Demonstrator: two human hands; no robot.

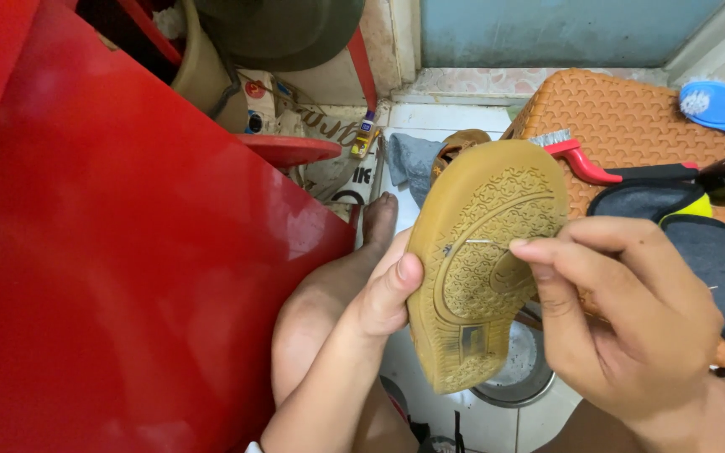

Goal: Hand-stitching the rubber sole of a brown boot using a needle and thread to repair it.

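White tiled floor point(455, 117), blue wall point(547, 29), red panel point(111, 252).

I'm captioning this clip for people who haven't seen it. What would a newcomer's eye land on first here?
First, the tan rubber shoe sole at centre, turned tread-up, gripped at its edge by the left hand while the right hand pinches a thin metal needle against the tread. Next, the large glossy red plastic surface filling the left side. Behind, an orange woven mat holds a red-handled wire brush and a blue brush.

shoe point(480, 268) between hands | brushes point(585, 164) on mat point(631, 117) behind
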